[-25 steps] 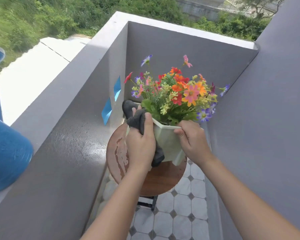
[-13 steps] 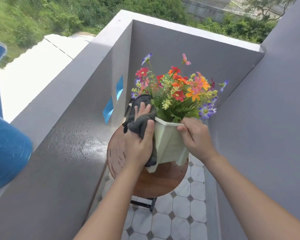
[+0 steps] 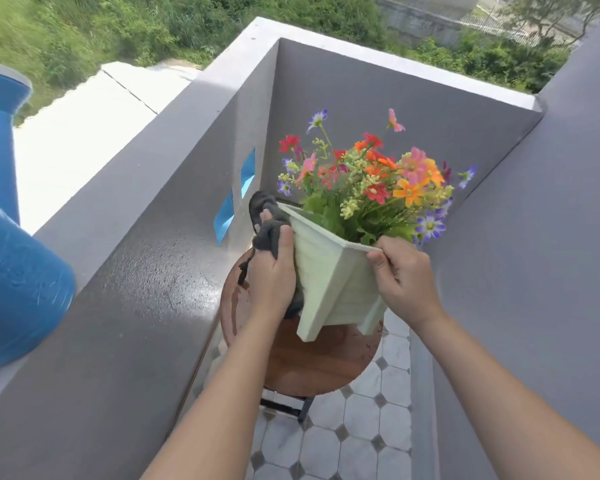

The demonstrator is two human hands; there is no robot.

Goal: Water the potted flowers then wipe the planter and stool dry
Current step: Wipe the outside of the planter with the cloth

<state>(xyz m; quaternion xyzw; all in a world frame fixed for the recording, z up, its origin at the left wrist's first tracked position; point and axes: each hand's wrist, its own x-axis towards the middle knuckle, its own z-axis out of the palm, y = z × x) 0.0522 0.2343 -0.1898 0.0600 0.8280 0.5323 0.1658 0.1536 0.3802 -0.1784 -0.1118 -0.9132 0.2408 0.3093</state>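
Wiping is the step in hand: the left hand [image 3: 272, 278] grips a dark grey cloth [image 3: 269, 233] and presses it against the left side of the pale planter [image 3: 329, 271]. The planter sits, a little tilted it seems, on the round wooden stool [image 3: 312, 362]. The right hand [image 3: 404, 275] pinches the planter's near rim to steady it. Next, I think, the cloth must reach the other sides, then the stool top.

Arms: 2 are showing, both bare.
Left hand [image 3: 272, 277]: is showing bare, with a short, plain thumbnail.
Right hand [image 3: 407, 277]: is showing bare, knuckles and thumb uncovered.
Left forearm [image 3: 215, 403]: is running bare from wrist to bottom edge.
Right forearm [image 3: 499, 386]: is running bare from wrist to bottom corner.
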